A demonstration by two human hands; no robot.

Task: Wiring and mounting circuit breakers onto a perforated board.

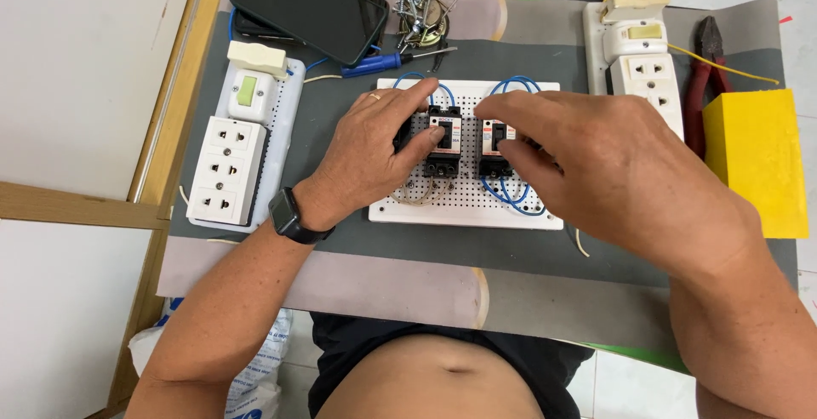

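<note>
Centrally, two black breakers (444,141) on white pegboard (466,208)

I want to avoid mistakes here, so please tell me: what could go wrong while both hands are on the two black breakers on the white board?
1. The left hand and right hand cover much of the white perforated board, so a blue wire might get snagged or pulled loose unseen.
2. The board seems to lie loose on the mat; pressing the left breaker or right breaker could shift it.
3. Loose screws sit close behind and could scatter.
</note>
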